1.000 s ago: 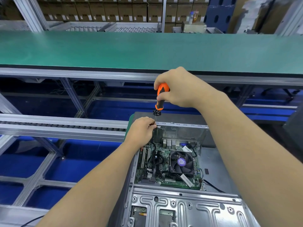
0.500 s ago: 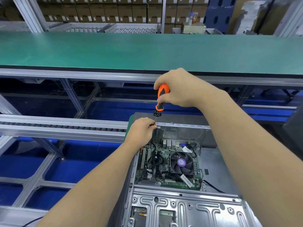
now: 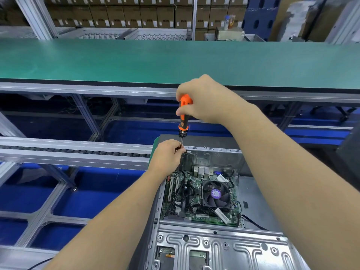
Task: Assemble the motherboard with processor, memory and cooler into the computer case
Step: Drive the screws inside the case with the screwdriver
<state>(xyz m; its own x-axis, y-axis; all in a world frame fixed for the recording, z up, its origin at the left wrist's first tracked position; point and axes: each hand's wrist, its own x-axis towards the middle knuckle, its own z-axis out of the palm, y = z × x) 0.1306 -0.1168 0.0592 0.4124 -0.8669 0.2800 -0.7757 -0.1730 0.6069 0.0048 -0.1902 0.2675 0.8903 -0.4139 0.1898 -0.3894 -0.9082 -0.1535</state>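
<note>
The motherboard [image 3: 200,199] sits inside the computer case [image 3: 218,248], near its far wall. The right hand [image 3: 208,100] grips the orange screwdriver [image 3: 183,115] – the left hand [image 3: 167,154] pinches its thin shaft at the case's far left corner. It looks like screw-tightening time. Next – turn it, straight and gentle.

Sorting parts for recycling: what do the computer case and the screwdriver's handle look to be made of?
The grey open computer case looks like bare stamped sheet steel: dull metallic sheen, pressed ribs and punched holes. The orange-and-black screwdriver handle, gripped by the right hand, looks like moulded plastic, perhaps rubber-coated; its matte surface leaves that open.
</note>
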